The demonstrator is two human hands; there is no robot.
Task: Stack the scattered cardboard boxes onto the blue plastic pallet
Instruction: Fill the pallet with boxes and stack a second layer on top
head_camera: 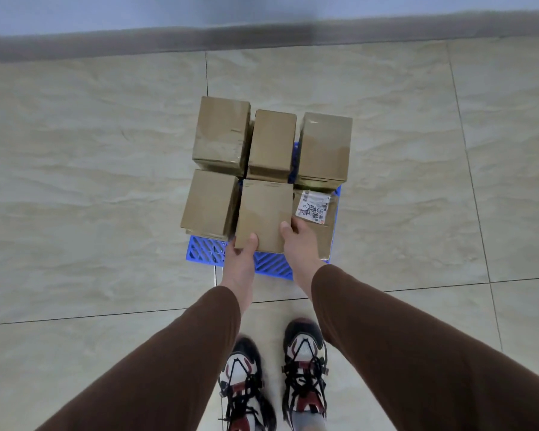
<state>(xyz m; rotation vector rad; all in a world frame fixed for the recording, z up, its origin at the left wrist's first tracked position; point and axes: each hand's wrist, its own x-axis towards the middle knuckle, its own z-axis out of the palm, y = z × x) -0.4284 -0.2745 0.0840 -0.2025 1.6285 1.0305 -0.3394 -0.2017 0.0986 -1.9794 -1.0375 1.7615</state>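
A blue plastic pallet (206,251) lies on the tiled floor and carries several brown cardboard boxes. Three stand in the back row: left (221,135), middle (272,144) and right (323,147). At the front left stands another box (209,203). A lower box with a white shipping label (316,209) lies at the front right. Both hands hold a plain box (263,213) at the front middle. My left hand (241,259) grips its near left corner with the thumb on top. My right hand (299,244) grips its near right edge.
Beige floor tiles surround the pallet on every side. A grey skirting board and a pale wall (262,14) run along the back. My two feet in white, red and black trainers (274,381) stand just short of the pallet's near edge.
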